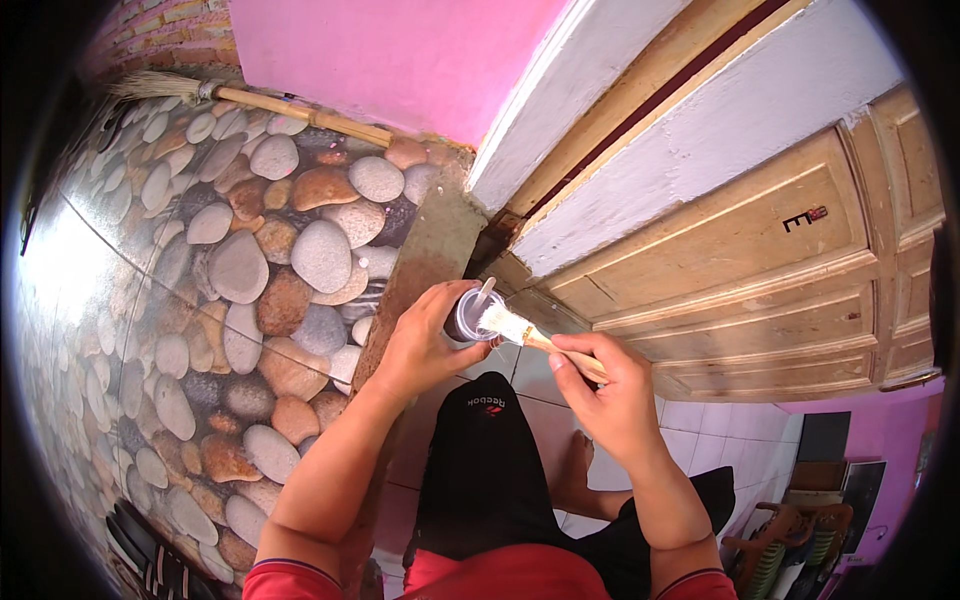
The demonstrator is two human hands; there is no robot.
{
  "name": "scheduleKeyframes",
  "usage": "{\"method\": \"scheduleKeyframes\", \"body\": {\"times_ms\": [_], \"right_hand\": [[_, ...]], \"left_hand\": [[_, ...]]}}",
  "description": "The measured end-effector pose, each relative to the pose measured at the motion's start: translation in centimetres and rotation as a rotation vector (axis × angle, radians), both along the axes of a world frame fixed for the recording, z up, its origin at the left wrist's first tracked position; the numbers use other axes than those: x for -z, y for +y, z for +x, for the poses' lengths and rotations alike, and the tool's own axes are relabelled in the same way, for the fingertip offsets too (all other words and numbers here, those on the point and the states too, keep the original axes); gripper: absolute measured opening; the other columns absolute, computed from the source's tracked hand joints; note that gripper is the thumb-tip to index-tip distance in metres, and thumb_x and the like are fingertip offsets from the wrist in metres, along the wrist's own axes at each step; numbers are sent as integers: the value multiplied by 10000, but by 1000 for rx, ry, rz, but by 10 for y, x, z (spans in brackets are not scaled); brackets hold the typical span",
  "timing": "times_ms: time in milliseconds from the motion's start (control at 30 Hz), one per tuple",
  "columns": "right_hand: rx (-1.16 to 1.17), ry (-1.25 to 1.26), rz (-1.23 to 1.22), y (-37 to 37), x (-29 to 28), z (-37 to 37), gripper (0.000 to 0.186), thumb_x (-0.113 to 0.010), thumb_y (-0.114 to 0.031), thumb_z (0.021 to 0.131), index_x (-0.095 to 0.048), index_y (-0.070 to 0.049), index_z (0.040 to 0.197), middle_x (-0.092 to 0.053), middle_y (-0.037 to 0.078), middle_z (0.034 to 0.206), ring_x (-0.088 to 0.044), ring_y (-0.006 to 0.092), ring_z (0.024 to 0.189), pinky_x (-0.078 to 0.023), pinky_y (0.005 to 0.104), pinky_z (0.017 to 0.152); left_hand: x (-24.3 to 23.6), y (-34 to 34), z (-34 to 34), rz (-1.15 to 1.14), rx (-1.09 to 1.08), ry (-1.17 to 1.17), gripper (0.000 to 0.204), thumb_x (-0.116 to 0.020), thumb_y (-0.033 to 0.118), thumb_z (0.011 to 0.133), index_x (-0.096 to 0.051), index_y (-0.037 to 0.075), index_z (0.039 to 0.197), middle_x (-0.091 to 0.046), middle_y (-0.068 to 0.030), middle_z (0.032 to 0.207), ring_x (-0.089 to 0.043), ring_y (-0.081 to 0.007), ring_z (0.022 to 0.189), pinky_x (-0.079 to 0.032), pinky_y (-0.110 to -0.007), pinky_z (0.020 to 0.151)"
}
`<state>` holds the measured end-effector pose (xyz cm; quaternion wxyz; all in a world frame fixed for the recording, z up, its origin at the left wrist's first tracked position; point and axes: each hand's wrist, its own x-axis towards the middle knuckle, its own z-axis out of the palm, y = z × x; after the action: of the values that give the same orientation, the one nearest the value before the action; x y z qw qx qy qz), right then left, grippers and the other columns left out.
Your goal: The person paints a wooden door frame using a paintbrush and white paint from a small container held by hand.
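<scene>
My left hand (424,345) is wrapped round a small clear plastic cup (464,325), with a light flat stick (483,294) standing out of its top. The cup's contents are too small to make out. My right hand (600,385) grips the wooden handle of a paintbrush (543,338). The brush's white bristles (502,322) are at the cup's mouth, over or just inside it. Both hands are above my bent legs in black trousers (465,460), near a white door frame (600,175).
A wooden panel door (740,260) stands at the right. A step edge (425,230) borders the pebble-patterned floor (240,330) at the left. A straw broom (290,110) lies along the pink wall (380,55). White tiles (690,440) lie below me; chairs (780,550) stand at the lower right.
</scene>
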<state>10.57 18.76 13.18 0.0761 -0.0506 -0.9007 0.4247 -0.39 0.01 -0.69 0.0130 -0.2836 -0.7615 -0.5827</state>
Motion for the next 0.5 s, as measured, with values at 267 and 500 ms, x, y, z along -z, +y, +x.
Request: {"method": "scheduleKeyframes", "body": {"times_ms": [267, 500], "right_hand": [[19, -21, 2, -2, 2, -4, 181, -762, -83, 947, -719, 4, 1100, -749, 118, 932, -728, 161, 812, -566, 304, 714], [154, -93, -207, 12, 5, 4, 155, -700, -99, 1014, -712, -1, 1133, -648, 5, 802, -555, 40, 671, -427, 200, 575]], "left_hand": [[-3, -1, 1, -23, -7, -24, 693, -904, 204, 716, -613, 19, 1317, -678, -181, 1234, -681, -353, 1139, -544, -415, 988], [-8, 1, 2, -15, -34, -67, 677, -920, 237, 725, -630, 6, 1293, -694, -177, 1199, -698, -336, 1108, -547, -403, 974]]}}
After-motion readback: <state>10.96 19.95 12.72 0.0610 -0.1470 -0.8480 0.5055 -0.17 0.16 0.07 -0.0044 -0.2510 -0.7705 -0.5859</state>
